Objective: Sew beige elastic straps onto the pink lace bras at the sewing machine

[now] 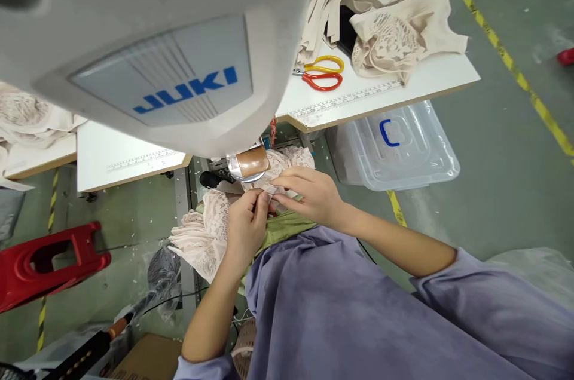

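Observation:
Below the head of a sewing machine [179, 57], beige lace fabric [214, 218] hangs in folds over the working end and my lap. My left hand [247, 221] is closed, its thumb and forefinger pinching the fabric's edge. Close beside it on the right, my right hand [314, 195] pinches the same piece, with its fingers bent over it. The two hands' fingertips almost meet. A metal and brown guard [251, 162] sits just above them and hides the needle area. Part of the lace lies behind my right hand.
White table leaves with printed rulers flank the machine. On the right leaf [430, 78] lie scissors [323, 72] and a pile of beige lace pieces [390, 39]. Beneath it stands a lidded clear plastic box [403, 147]. A red plastic stool [54, 263] is at lower left.

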`<state>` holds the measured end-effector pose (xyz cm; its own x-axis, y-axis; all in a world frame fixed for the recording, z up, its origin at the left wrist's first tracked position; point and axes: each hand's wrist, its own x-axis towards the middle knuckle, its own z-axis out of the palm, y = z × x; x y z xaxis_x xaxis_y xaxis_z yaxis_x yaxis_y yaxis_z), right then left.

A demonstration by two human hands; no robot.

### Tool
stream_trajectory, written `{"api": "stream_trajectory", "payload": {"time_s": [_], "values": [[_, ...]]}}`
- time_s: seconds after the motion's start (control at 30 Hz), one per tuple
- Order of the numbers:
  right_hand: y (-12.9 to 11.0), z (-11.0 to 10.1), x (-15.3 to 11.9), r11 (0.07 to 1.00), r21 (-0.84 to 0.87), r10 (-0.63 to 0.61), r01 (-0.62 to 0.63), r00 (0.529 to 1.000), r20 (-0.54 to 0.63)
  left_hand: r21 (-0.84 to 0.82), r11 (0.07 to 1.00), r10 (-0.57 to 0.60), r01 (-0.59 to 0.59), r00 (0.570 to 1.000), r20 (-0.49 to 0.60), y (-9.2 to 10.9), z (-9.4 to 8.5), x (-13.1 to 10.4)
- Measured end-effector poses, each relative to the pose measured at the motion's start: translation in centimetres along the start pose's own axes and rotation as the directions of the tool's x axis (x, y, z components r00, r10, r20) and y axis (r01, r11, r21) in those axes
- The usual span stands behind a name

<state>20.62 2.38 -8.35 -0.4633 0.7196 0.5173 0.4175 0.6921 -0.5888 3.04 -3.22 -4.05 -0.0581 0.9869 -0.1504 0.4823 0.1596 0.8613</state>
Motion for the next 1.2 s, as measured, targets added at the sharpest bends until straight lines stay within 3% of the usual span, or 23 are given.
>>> {"api": "stream_trajectory", "payload": {"time_s": [0.13,0.33,0.4,0.47,0.53,0.6,0.63,0.7,0.8,0.87,0.93,1.07,1.2], "values": [[0.2,0.4,0.2,0.998,-0.039,-0.052,0.051,0.998,-0.021,0.005,1.0,-0.017,0.017,1.0,-0.01,-0.1,0.1,0.0],[0.1,0.9,0.2,0.989,0.085,-0.121,0.125,0.991,-0.048,-0.018,0.996,-0.088,0.087,0.995,-0.052,0.4,0.4,0.2],[0.9,0.7,0.3,0.971,0.112,-0.213,0.211,0.977,0.005,-0.015,0.992,-0.127,0.126,0.989,-0.076,0.4,0.1,0.2],[3.0,0.0,1.2,0.964,0.087,-0.262,0.252,0.956,0.13,-0.026,0.987,-0.161,0.16,0.986,-0.047,0.0,-0.5,0.1],[6.4,-1.5,3.5,0.986,-0.07,-0.134,0.149,0.973,0.19,-0.049,0.982,-0.181,0.18,0.983,-0.01,-0.7,-1.2,0.1],[10.6,-3.6,7.1,0.933,-0.333,0.167,-0.138,0.984,0.06,-0.108,0.974,-0.196,0.199,0.98,0.035,-1.2,-1.7,0.1],[12.6,-4.8,9.2,0.856,-0.454,0.288,-0.248,0.957,0.019,-0.151,0.966,-0.205,0.211,0.977,0.055,-1.3,-1.9,0.1],[16.0,-6.7,12.8,0.711,-0.646,0.46,-0.279,0.879,0.127,-0.263,0.933,-0.224,0.244,0.969,0.103,-1.3,-2.0,0.0],[18.3,-8.0,15.2,0.698,-0.689,0.494,-0.197,0.828,0.263,-0.422,0.86,-0.251,0.287,0.958,0.139,-0.9,-2.0,-0.2],[17.6,-8.0,14.2,0.7,-0.699,0.484,-0.149,0.818,0.31,-0.514,0.798,-0.273,0.314,0.949,0.156,-0.7,-2.2,-0.5],[15.5,-8.0,11.3,0.728,-0.665,0.471,-0.165,0.826,0.31,-0.596,0.728,-0.29,0.339,0.94,0.18,-0.6,-2.4,-0.7],[8.0,-9.3,3.4,0.823,-0.444,0.515,-0.354,0.795,0.321,-0.716,0.587,-0.312,0.378,0.921,0.231,-0.5,-2.7,-0.7],[0.7,-10.0,-2.2,0.938,-0.219,0.344,-0.27,0.813,0.47,-0.743,0.541,-0.328,0.394,0.912,0.245,-0.2,-2.3,-0.3]]}}
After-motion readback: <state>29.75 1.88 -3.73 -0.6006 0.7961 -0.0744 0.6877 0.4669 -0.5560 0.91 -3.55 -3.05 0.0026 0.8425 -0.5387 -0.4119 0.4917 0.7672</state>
